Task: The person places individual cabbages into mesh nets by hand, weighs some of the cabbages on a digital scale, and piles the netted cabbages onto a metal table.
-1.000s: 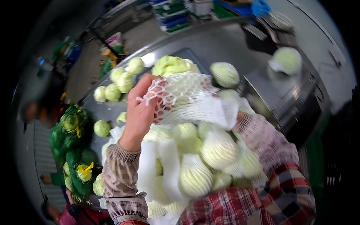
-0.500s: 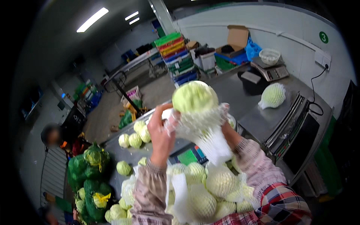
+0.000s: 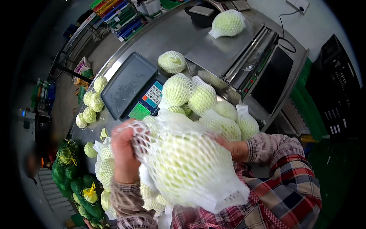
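Observation:
A pale green cabbage [image 3: 187,164] in a white foam net sleeve is held up close in front of me, its loose net end toward the lower right. My left hand [image 3: 125,152] is closed on the net's stretched edge at the cabbage's left side. On the far right side my right hand [image 3: 233,149] grips the same cabbage, its fingertips hidden behind the net. Beyond it lie several netted cabbages, among them one [image 3: 177,89] beside the scale [image 3: 129,86]. More netted cabbages [image 3: 105,171] lie below and left of my left hand.
Bare cabbages [image 3: 89,114] sit left of the scale. Green mesh sacks [image 3: 65,166] of cabbages stand at the lower left. A flat-topped metal machine [image 3: 244,57] with one netted cabbage [image 3: 228,23] is at the far right, a black cord [image 3: 282,28] behind it.
Both hands have brought the cabbage down and nearer to me. The net, bunched below its bare top before, now covers the side I see. My view has tilted downward.

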A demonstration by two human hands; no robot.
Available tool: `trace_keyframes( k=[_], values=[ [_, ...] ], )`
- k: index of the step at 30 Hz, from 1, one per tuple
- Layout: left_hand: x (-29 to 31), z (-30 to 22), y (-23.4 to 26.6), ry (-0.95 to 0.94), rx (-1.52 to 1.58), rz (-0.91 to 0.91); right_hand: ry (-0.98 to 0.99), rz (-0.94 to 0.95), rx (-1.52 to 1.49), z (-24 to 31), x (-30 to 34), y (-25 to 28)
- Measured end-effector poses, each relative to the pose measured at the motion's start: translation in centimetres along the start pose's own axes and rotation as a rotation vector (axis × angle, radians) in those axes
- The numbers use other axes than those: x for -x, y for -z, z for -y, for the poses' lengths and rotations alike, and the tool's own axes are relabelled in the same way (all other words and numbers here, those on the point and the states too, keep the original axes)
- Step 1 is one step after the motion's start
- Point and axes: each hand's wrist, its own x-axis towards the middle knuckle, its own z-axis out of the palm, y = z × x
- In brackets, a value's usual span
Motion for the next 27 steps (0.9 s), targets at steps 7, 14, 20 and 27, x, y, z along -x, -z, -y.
trace_keyframes(
  k=[7,14,20,27],
  values=[
    [2.9,5.1,2.0,0.42,-0.009,0.14,0.098,-0.28,-0.152,-2.9,1.6,-3.2],
    [2.3,5.8,1.3,0.247,0.251,0.122,-0.26,-0.341,-1.066,2.6,-2.5,0.2],
    [2.5,8.0,1.6,-0.382,-0.386,-0.137,-0.203,-0.214,-1.051,-1.9,-0.5,0.2],
    [0.9,9.7,4.7,-0.4,-0.972,-0.158,-0.279,-0.628,-0.926,1.1,-3.8,3.1]
  ],
)
